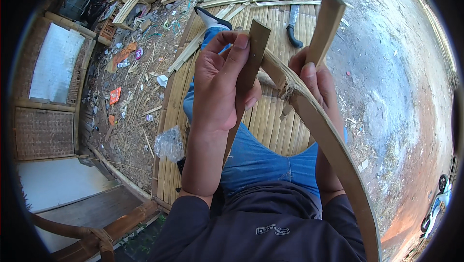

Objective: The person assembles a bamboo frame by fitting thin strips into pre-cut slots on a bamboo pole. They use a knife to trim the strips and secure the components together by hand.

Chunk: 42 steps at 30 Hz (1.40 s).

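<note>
Our left fingers (236, 58) pinch a long, flat, dark-brown bamboo strip (255, 44); our right fingers (310, 76) hold a light-brown, flat-sided wooden piece (326, 25).

Smooth matt bamboo strip (333, 141), rough fibrous break (289, 88), faintly glossy bamboo counter (270, 131), matt denim trousers (261, 163), shiny crinkled plastic bag (169, 144)

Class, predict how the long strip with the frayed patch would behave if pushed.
The long strip is probably stiff but springy, since its long run shows no limp sag. It looks light for its length, being narrow and thin. It may splinter most easily at the frayed patch, where the surface looks torn.
</note>
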Each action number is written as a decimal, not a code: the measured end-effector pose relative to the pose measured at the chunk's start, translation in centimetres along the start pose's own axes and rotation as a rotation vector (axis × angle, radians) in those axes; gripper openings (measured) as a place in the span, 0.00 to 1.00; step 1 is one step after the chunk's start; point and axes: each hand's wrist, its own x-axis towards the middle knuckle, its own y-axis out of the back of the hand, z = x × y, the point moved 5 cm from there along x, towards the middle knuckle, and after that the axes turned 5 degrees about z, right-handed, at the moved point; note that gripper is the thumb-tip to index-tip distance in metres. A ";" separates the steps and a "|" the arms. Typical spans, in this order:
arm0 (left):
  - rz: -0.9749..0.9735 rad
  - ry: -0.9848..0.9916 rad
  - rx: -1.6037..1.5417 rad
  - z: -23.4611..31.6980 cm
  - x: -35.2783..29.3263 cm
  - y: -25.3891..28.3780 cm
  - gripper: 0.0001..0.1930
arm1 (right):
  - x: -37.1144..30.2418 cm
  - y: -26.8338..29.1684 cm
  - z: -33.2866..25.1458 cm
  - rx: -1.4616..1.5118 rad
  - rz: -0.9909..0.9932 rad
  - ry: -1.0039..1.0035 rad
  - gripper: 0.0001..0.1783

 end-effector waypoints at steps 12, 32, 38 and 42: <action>-0.165 -0.070 -0.072 3.6 4.2 -2.6 0.14 | 2.7 -5.5 -1.4 0.202 -0.042 -0.035 0.21; -0.020 -0.353 -0.164 0.7 11.0 -4.7 0.16 | 8.2 -2.4 -0.2 -0.134 0.213 0.174 0.23; -0.111 -0.257 -0.160 -1.5 11.5 -3.8 0.18 | 7.7 -2.2 1.1 -0.256 0.253 0.200 0.24; -0.115 -0.223 -0.211 -3.1 11.3 -2.8 0.20 | 6.9 -2.3 2.0 -0.221 0.241 0.164 0.25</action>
